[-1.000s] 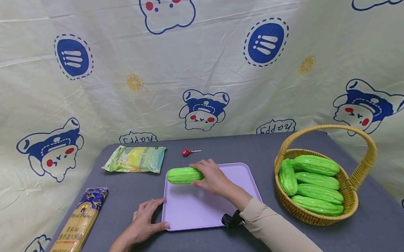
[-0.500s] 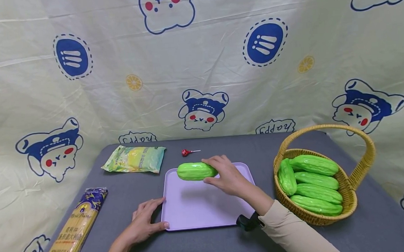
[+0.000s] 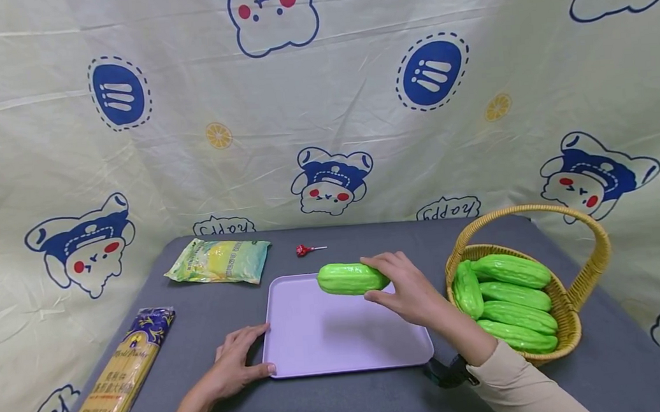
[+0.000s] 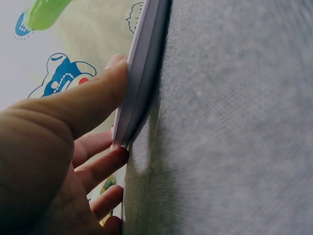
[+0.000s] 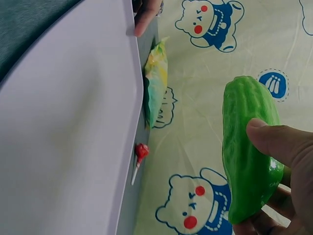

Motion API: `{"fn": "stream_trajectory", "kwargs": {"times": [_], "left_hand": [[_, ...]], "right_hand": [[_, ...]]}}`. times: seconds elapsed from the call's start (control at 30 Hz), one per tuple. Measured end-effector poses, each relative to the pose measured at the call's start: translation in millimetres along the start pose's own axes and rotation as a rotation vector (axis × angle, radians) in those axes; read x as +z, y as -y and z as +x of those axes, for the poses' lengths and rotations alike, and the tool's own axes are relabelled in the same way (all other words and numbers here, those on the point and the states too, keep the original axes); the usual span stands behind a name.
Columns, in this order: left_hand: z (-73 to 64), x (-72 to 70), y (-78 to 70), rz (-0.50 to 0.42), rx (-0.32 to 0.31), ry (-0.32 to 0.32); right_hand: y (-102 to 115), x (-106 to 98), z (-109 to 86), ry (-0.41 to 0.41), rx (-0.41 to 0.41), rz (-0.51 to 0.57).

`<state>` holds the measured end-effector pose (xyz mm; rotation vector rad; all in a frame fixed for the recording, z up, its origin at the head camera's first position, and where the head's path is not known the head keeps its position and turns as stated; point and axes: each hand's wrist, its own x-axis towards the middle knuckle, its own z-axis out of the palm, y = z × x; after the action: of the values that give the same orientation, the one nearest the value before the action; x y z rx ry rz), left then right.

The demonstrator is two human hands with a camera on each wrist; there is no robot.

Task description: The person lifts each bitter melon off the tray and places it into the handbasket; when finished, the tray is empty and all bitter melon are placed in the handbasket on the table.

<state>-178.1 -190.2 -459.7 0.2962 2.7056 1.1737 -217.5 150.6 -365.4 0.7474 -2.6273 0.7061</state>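
My right hand (image 3: 407, 290) grips the right end of a green, ridged bitter melon (image 3: 348, 279), thumb on one side and fingers on the other. The bitter melon (image 5: 249, 147) hangs above the lilac tray (image 3: 294, 349), which bears its shadow. My left hand (image 3: 234, 362) lies on the table at the tray's left side. Its thumb and fingertips touch the tray's edge, spread apart along it; the left wrist view shows the thumb (image 4: 105, 88) against the outer wall of the tray (image 4: 142, 73).
Right of the tray stands a wicker basket (image 3: 571, 329) with a tall handle and several bitter melons (image 3: 514, 292) inside. A yellow-green packet (image 3: 219, 260) and a red lollipop (image 3: 304, 250) lie behind the tray. A long pasta packet (image 3: 120, 377) lies at the left.
My right hand has lifted the bitter melon off the tray's back left part and carried it rightward. The left hand stays at the tray's edge.
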Motion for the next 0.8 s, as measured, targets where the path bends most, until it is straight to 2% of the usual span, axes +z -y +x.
{"fn": "stream_trajectory", "kwargs": {"times": [0.3,0.8], "left_hand": [[-0.7,-0.7,-2.5,0.010,-0.018,-0.006],[-0.1,0.1,-0.9,0.007,-0.016,-0.003]], "right_hand": [[-17,-29,-25.4,-0.069,-0.046,-0.050],[-46,-66,-71.0,-0.132,-0.009,-0.159]]}}
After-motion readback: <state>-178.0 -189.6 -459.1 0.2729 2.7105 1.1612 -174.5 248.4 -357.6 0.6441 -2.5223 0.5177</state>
